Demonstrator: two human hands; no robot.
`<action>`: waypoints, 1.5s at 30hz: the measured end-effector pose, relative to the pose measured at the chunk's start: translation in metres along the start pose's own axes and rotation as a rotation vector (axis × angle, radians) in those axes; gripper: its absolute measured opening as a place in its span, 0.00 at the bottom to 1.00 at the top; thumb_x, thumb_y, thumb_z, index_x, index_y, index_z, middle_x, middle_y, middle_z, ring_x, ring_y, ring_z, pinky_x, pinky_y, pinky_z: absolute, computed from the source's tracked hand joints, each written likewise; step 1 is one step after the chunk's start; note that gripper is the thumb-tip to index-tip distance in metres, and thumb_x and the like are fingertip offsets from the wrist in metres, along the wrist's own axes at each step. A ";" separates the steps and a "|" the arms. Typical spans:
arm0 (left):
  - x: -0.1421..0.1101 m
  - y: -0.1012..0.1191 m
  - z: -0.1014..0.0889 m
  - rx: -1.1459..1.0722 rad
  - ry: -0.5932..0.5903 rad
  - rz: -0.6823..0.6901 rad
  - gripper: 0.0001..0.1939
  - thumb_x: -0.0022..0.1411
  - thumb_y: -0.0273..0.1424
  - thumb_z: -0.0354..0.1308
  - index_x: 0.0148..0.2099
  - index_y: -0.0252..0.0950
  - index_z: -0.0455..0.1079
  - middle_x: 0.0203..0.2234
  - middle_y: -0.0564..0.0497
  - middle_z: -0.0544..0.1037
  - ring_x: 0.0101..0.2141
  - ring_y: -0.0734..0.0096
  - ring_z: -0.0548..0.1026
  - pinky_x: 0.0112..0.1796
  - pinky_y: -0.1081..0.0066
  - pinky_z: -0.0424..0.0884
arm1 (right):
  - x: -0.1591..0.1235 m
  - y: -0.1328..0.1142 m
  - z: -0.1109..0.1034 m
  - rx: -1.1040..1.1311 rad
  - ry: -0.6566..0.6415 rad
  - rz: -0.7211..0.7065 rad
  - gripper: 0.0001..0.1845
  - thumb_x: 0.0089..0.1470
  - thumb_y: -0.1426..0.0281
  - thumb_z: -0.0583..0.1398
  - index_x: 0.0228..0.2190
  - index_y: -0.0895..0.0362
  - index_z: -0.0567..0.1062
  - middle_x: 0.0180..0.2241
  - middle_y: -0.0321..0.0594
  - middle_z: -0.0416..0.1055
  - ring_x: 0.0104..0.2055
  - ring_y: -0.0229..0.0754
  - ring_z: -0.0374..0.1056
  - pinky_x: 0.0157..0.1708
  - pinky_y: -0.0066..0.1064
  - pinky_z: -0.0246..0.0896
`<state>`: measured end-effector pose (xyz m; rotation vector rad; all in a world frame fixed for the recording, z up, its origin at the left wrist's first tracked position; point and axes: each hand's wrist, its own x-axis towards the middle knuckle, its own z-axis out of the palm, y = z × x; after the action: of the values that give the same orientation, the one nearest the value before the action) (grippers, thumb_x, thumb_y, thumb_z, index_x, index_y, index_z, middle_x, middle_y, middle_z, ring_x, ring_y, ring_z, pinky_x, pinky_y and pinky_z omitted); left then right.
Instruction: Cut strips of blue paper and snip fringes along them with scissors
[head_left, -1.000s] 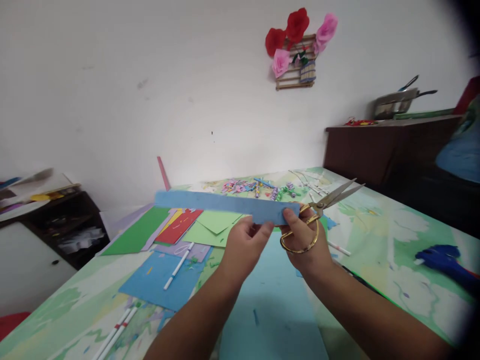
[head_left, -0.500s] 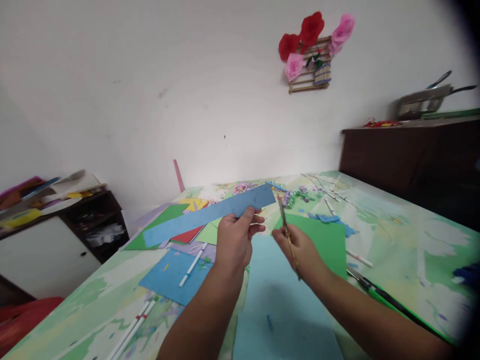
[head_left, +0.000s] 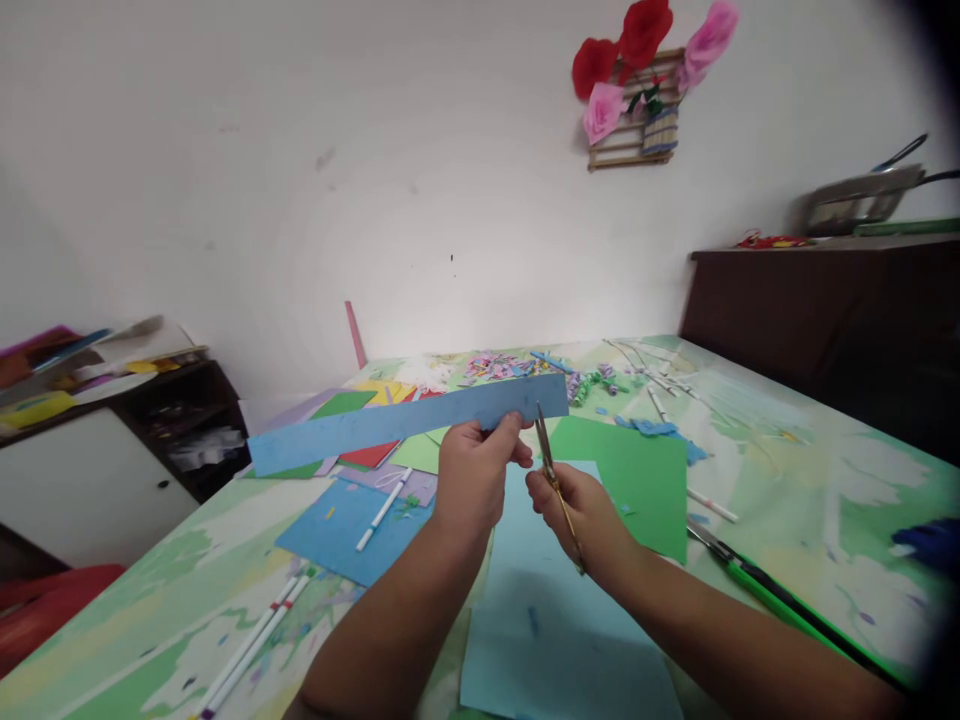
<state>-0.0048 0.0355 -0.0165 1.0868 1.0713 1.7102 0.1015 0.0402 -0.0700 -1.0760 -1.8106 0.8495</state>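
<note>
Strip of blue paper (head_left: 397, 424) looked light, stiffish, easily creased, best pinched low toward its right end, as left hand (head_left: 472, 475) did, while right hand (head_left: 589, 512) gripped scissors (head_left: 546, 449).

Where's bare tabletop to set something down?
Right: tablecloth between the green-handled tool and dark-blue object. Front left: outside the paired white markers. Crowded: mid-table, coloured sheets beneath the held blue strip; back, paper scraps.

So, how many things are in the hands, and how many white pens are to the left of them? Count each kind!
Blue paper strip: 1
Gold-handled scissors: 1
White pens: 3
Total: 5
</note>
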 end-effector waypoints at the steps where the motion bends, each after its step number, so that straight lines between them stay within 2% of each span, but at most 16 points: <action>1: 0.001 0.000 0.000 -0.011 0.002 0.005 0.07 0.48 0.32 0.58 0.23 0.32 0.70 0.09 0.58 0.67 0.14 0.80 0.65 0.21 0.78 0.61 | 0.000 0.000 0.001 -0.004 -0.006 -0.003 0.23 0.50 0.50 0.47 0.19 0.56 0.60 0.18 0.33 0.56 0.22 0.36 0.53 0.21 0.29 0.47; 11: 0.001 0.005 -0.001 -0.061 -0.006 0.024 0.07 0.47 0.29 0.58 0.21 0.31 0.68 0.09 0.57 0.67 0.11 0.83 0.61 0.17 0.79 0.57 | -0.001 -0.002 0.001 -0.009 -0.006 -0.010 0.21 0.50 0.52 0.47 0.19 0.56 0.60 0.17 0.33 0.57 0.20 0.35 0.53 0.20 0.28 0.48; 31: -0.001 0.005 -0.003 -0.047 -0.005 0.009 0.07 0.47 0.28 0.58 0.20 0.31 0.69 0.08 0.58 0.66 0.11 0.84 0.62 0.17 0.80 0.57 | -0.005 0.001 0.008 0.008 -0.025 0.009 0.19 0.48 0.54 0.49 0.18 0.55 0.59 0.16 0.33 0.56 0.19 0.35 0.53 0.18 0.27 0.49; 39: -0.004 0.005 -0.003 -0.056 -0.026 0.005 0.06 0.48 0.29 0.57 0.22 0.32 0.69 0.08 0.58 0.66 0.11 0.84 0.63 0.18 0.80 0.58 | -0.005 0.013 0.013 0.127 -0.037 0.044 0.19 0.46 0.52 0.51 0.19 0.55 0.60 0.16 0.32 0.57 0.17 0.34 0.55 0.17 0.27 0.52; 45: -0.007 0.007 -0.004 -0.055 -0.031 -0.003 0.07 0.48 0.30 0.57 0.22 0.31 0.69 0.08 0.58 0.66 0.12 0.83 0.63 0.19 0.80 0.60 | -0.005 0.012 0.014 0.233 -0.081 0.103 0.18 0.44 0.54 0.53 0.19 0.56 0.61 0.14 0.30 0.56 0.15 0.34 0.56 0.16 0.27 0.53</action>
<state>-0.0075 0.0266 -0.0128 1.0735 1.0006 1.7054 0.0940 0.0385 -0.0881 -1.0028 -1.6832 1.1505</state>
